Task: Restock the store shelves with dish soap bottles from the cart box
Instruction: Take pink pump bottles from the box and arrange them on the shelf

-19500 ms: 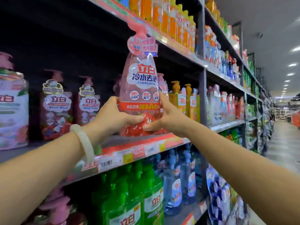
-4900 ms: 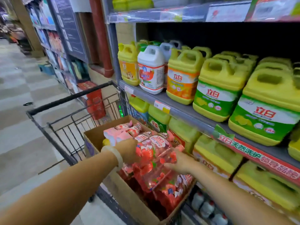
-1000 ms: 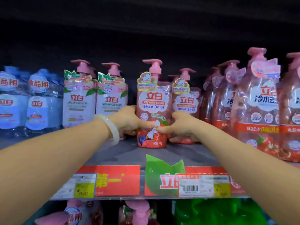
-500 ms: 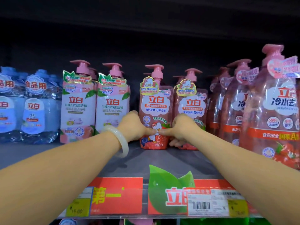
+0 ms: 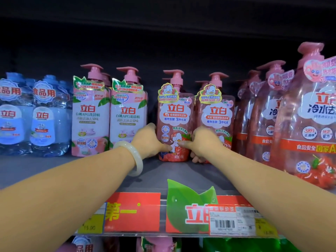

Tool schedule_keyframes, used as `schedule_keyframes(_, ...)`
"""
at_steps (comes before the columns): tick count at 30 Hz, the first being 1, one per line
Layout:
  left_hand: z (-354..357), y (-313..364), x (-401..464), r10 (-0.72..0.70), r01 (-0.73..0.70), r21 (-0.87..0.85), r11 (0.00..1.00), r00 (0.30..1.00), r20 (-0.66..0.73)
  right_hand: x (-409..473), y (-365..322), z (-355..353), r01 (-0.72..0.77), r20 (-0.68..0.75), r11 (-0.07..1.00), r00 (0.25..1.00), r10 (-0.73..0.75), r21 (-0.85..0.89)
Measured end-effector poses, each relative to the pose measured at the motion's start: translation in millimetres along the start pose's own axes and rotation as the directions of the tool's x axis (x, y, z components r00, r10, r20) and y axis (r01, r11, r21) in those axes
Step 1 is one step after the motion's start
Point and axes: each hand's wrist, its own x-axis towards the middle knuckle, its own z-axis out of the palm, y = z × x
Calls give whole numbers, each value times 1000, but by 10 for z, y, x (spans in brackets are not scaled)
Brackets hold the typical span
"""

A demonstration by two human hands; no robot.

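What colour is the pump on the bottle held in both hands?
Pink, on the duck-label bottle; head view.

Bare shelf (image 5: 54, 171) is lying open in front of the bottles; white-label bottles (image 5: 109, 117) and duck-label bottles (image 5: 215, 115) are closing both sides.

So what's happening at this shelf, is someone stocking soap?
Yes. A person is putting a pink pump bottle of dish soap on a store shelf. The left hand and the right hand grip it low on either side, thumbs on the front label. It stands upright on the shelf, close beside a matching bottle on its right. Other pink bottles and blue bottles line the same shelf.
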Motion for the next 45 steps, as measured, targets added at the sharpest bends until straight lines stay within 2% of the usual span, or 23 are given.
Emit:
schedule_keyframes(4, -61, 16, -44, -45, 49, -50, 998, 996, 79, -37, 9, -37, 22, -23, 997, 999, -24, -79)
schedule_keyframes(7, -160, 75, -137, -65, 69, -42, 997, 993, 99, -127, -11, -135, 20, -16, 999, 1000, -21, -36)
schedule_keyframes(12, -547, 154, -372, 20, -24, 78, 997, 999, 50, -386, -219, -384, 152, 23, 988, 988, -153, 25)
schedule_keyframes(18, -1354, 3, -989, 92, -97, 189, 977, 995, 34, -975, -1007, -284, 309, 36, 950, 950, -310, 40)
schedule_keyframes(21, -1905, -282, -1402, 109, -99, 336, 937, 994, -12, -1366, -1638, 81, 417, 104, 905, 907, -409, -78)
schedule_keyframes(23, -2326, -595, -1723, 104, -81, 427, 901, 994, -31, -1659, -2137, 447, 513, 185, 839, 856, -483, -181)
schedule_keyframes(26, -2963, -1228, -2299, 3, 28, 541, 841, 998, -56, -2196, -2901, 1121, 664, 306, 705, 745, -593, -250)
schedule_keyframes(31, -3877, -2328, -3550, -263, 249, 659, 710, 962, -79, -3279, -3956, 2463, 839, 508, 531, 510, -694, -115)
schedule_keyframes(35, -4434, -3184, -4575, -546, 421, 740, 525, 833, -87, -4135, -4546, 3513, 887, 653, 460, 327, -683, 38)
schedule_keyframes(39, -4885, -3863, -5351, -705, 538, 739, 406, 698, -122, -4792, -5036, 4291, 899, 711, 394, 151, -687, 190)
schedule_keyframes(45, -5389, -4895, -6041, -830, 662, 691, 290, 533, -163, -5074, -5625, 5446, 884, 775, 400, 70, -629, 244)
